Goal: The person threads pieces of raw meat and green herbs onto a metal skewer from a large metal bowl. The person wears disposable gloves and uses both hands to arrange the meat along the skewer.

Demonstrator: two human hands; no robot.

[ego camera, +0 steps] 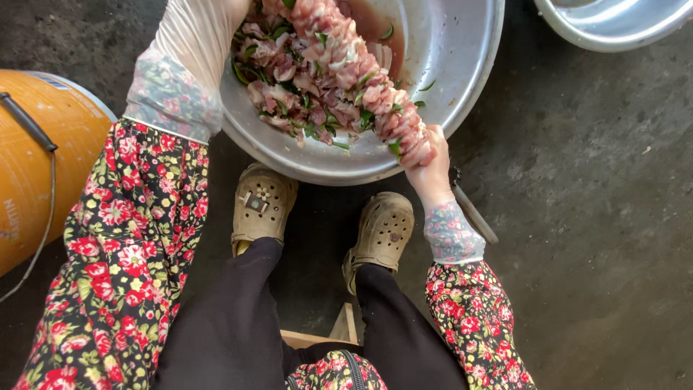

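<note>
my right hand is gloved and closed tight around the near end of a long skewer of meat, fist just over the front rim of the metal basin. my left hand is mostly out of frame at the top, only the gloved wrist and sleeve show, so i cannot tell if it's gripping or spread. the skewer runs diagonally from my right fist up across the basin toward the top edge, packed thick with pink meat slices and green leaves. judgement: to do this well, keep the low end clamped so the stack doesn't slide off, keep the whole length over the basin so drips and loose bits fall back in, press slices together evenly, no gaps. basin holds loose marinated meat pieces with leaves, piled on the left side under the skewer, plus a film of reddish liquid on the far wall. second metal bowl at top right, only the rim shows, contents not visible. orange bucket with a dark handle sits at my left, side view only. a knife-like tool lies on the concrete floor just behind my right wrist. my beige clogs are right under the basin's edge.
</note>
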